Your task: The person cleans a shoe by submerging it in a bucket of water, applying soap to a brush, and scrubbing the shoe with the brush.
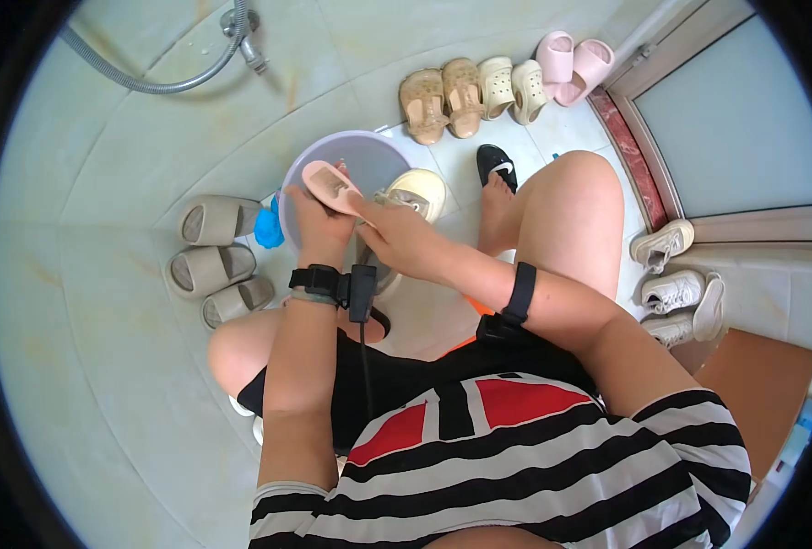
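Observation:
Over a pale purple bucket point(369, 149), my left hand point(317, 222) has its fingers round a flat pink piece point(330, 186), which looks like an insole or a brush; which one I cannot tell. My right hand point(408, 240) grips the near end of that same piece. A cream and white shoe point(417, 193) rests at the bucket's right rim, just beyond my right hand. Black straps with small boxes are on both forearms.
Beige slippers point(212, 221) and a blue bundle point(268, 227) lie left of the bucket. Tan clogs point(464, 96), cream clogs point(497, 87) and pink slippers point(585, 71) line the back wall. White sneakers point(672, 291) stand at the right. A shower hose point(163, 89) hangs above.

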`<state>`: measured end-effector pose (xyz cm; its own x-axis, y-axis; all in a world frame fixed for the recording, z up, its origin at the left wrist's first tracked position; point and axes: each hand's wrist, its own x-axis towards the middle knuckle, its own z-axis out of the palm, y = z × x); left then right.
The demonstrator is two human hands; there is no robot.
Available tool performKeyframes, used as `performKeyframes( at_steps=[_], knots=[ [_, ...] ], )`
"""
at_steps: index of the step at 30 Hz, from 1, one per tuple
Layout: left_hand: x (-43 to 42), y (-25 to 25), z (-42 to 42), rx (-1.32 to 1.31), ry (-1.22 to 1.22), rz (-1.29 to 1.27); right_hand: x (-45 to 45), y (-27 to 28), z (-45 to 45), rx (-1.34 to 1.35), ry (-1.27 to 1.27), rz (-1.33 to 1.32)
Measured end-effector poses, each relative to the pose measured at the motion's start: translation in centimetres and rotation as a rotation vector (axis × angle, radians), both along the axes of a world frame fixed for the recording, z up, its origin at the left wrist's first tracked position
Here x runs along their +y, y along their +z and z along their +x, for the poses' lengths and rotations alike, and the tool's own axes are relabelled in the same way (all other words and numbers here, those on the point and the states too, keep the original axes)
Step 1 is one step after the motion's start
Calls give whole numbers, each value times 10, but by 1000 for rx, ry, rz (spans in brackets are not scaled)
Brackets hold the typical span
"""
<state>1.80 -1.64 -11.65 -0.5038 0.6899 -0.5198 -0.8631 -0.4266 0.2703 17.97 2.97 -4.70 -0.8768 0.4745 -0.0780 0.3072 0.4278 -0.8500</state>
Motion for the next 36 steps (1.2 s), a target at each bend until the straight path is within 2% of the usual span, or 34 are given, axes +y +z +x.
performKeyframes(
  at_steps=[1,2,4,5,6,7,9,12,14,15,16,17,19,20,21,24,25,26,27,31,33,36],
  knots=[
    [-5,-3,-2,-10,-47,74,0,-5,-2,38,44,-17],
    [-16,-7,-3,817,-153,-248,2,-11,-1,68,73,-28],
    [-27,-26,-16,1497,-250,-347,6,-14,-5,31,158,-26],
    [-22,-36,-20,1586,-253,-361,9,1,3,106,144,-94],
    [-19,-42,-26,1445,-291,-312,11,-13,-2,105,162,-84],
    [-15,-48,-32,1184,-325,-225,12,-4,3,180,118,-81],
    [-19,-43,-46,477,-334,12,14,-1,4,146,110,-161],
    [-22,-9,-27,262,-267,112,18,-3,9,190,102,-222],
    [-22,0,-19,283,-322,147,21,13,16,83,46,-847],
    [-24,2,-18,302,-364,184,22,15,18,86,54,-855],
    [-25,-5,-16,310,-354,173,25,17,19,71,16,-1018],
    [-22,-18,-13,790,-384,28,28,19,19,53,-18,-1181],
    [-16,-9,-12,756,-386,18,27,20,20,98,-37,-1040],
    [-12,7,-8,258,-322,170,29,20,21,147,-7,-1085],
    [-6,13,-6,68,-332,271,34,15,19,193,39,-1137],
    [-2,19,2,-128,-300,430,35,8,8,488,-71,-339],
    [-3,20,3,-151,-271,448,39,34,18,190,-46,-277],
    [-5,22,4,-140,-230,425,36,14,13,341,-36,-105],
    [-2,42,16,53,-148,119,33,15,13,279,-6,-67],
    [-4,40,15,-30,-125,212,22,17,15,103,60,22],
    [0,41,16,-82,-41,85,18,13,12,79,70,60],
    [-2,34,14,-8,-110,114,16,2,4,66,49,124]
  ],
)
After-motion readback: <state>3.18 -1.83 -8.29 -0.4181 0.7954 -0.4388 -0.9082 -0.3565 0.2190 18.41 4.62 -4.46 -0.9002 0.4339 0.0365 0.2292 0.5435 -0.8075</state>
